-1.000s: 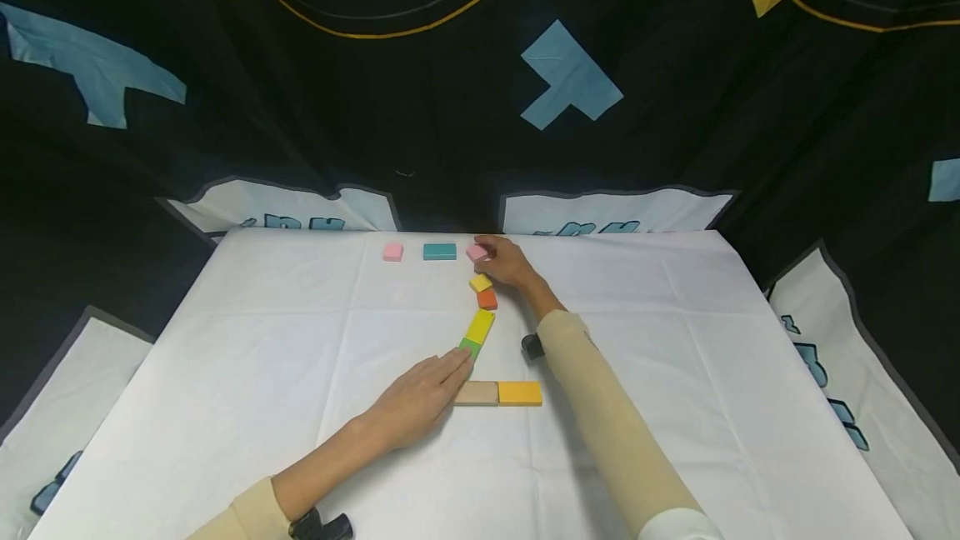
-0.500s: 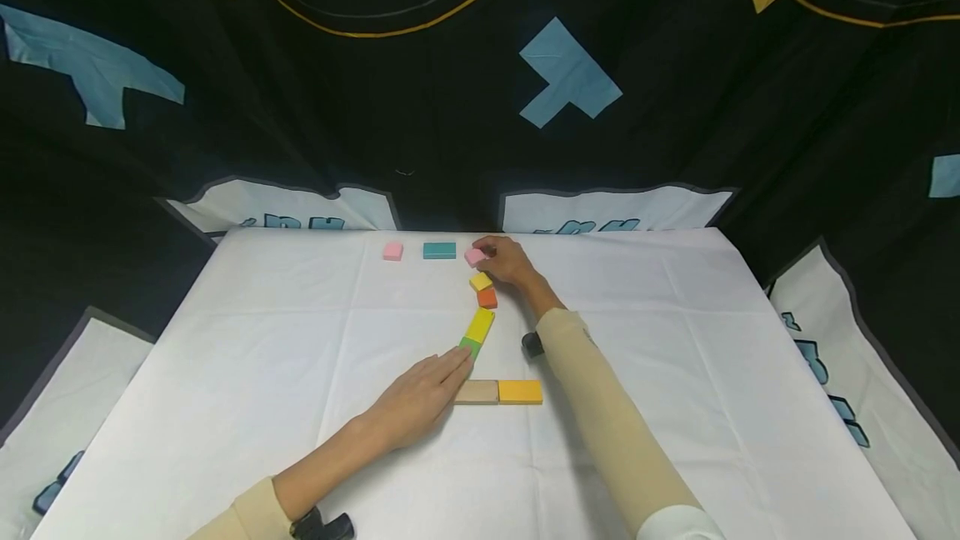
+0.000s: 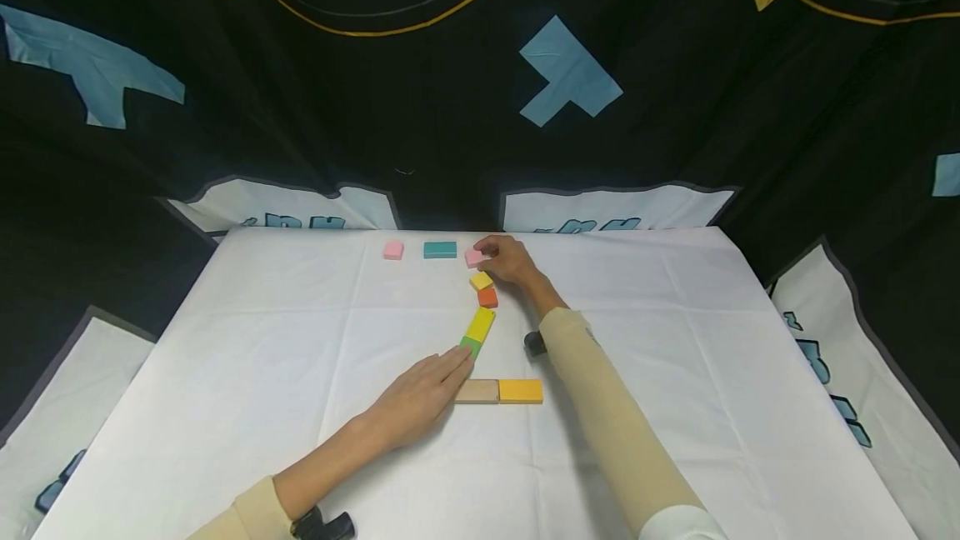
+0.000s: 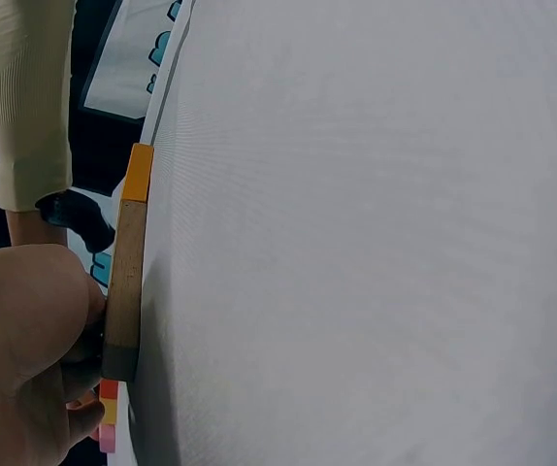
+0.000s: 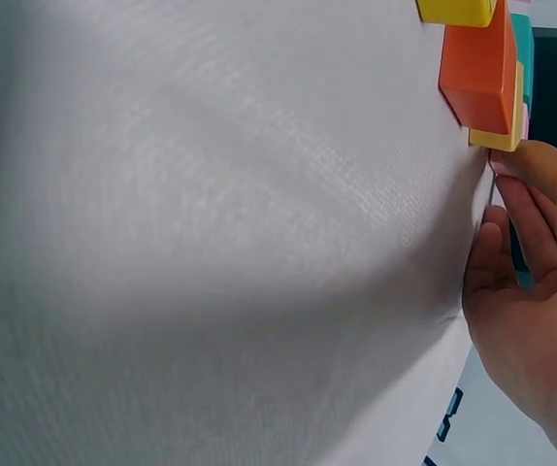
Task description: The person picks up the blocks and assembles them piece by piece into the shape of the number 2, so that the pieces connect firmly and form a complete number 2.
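Right hand (image 3: 506,261) pinches pink block (image 3: 473,258); left hand (image 3: 416,401) lies outstretched

I have the pink block between right thumb and fingers at the far middle of the white table (image 3: 225,357), just beyond the small yellow block (image 3: 482,281). My left fingers, nearly straight, rest on or against the green block (image 3: 470,347), near the wooden block (image 3: 477,392). I judge the right thumb, so close, could nudge the small yellow block into the orange block (image 3: 487,298); a left-hand drag could skew the green block. Against a second ago, the pink block sits squarer and slightly nearer; the other blocks look unmoved.
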A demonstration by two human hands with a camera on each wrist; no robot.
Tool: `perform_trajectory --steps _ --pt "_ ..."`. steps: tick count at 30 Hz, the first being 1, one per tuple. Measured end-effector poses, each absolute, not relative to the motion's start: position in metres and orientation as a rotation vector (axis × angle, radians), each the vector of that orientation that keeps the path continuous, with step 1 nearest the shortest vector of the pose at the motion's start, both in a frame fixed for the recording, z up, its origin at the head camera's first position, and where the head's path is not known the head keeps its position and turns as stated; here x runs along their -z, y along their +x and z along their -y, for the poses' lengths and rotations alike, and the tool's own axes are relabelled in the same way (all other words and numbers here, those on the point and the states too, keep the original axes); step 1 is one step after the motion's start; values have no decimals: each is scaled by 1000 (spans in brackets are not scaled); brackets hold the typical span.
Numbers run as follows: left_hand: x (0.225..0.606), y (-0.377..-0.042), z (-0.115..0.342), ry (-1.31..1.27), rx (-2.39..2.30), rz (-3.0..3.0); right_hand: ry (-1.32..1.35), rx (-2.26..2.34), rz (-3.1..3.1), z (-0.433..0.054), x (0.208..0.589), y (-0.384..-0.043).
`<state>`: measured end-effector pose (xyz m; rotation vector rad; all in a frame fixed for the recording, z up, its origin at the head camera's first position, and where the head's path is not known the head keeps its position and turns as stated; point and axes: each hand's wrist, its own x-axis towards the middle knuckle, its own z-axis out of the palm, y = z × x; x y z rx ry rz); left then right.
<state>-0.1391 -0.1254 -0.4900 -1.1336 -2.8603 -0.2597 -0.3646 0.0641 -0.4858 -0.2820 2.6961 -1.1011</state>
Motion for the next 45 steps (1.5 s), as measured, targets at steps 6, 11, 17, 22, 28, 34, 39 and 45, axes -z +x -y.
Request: perform_trajectory --steps 6,11,17,22,28,34,39,45 --pt "491 -139 126 -1132 250 2862 -277 1118 -2680 -66 486 -365" --pt "491 -140 126 -1137 254 2861 -305 1139 -2642 -69 484 -363" --pt "489 -139 126 -1139 271 2862 -325 1146 -2604 -73 483 -364" --pt "488 -139 125 -1136 281 2857 -328 1174 -2574 -74 483 -366" --pt "489 -139 125 -1137 277 2862 -323 1185 -2538 -75 482 -367" --pt "490 -139 125 -1139 277 2860 -320 1190 -2508 -75 481 -368" --pt "490 -140 125 -1135 268 2862 -302 1180 -2494 -73 480 -368" --pt "491 -139 125 -1130 260 2859 -295 1169 -2489 -71 480 -368"
